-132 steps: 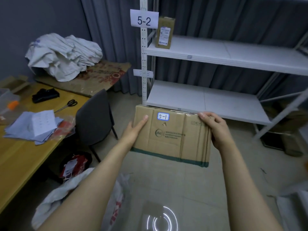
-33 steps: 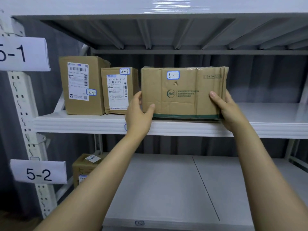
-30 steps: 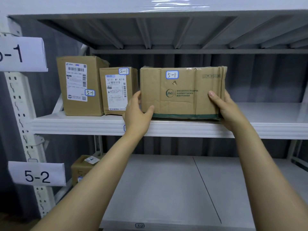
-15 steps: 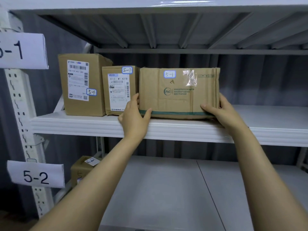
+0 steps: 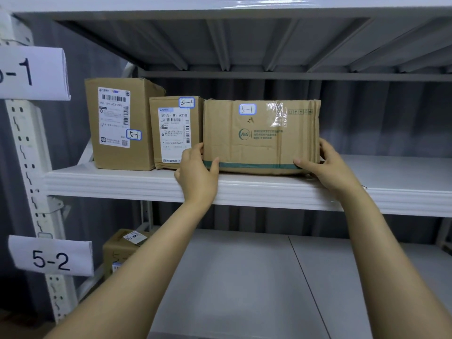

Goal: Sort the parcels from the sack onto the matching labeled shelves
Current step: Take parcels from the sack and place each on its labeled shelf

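I'm holding matt, creased cardboard on the box (image 5: 261,148) | tape (image 5: 277,115) is shining glossy, clear plastic | shelf (image 5: 122,184) is looking smooth, lightly glossy painted metal | tag (image 5: 51,255) is showing matt paper

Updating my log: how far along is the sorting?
Done: a tall box and a small box tagged 5-1 stand on the 5-1 shelf; another box sits on the 5-2 shelf. In hand: left hand and right hand hold a wide 5-1 box resting there. Left: releasing it; sack out of view.
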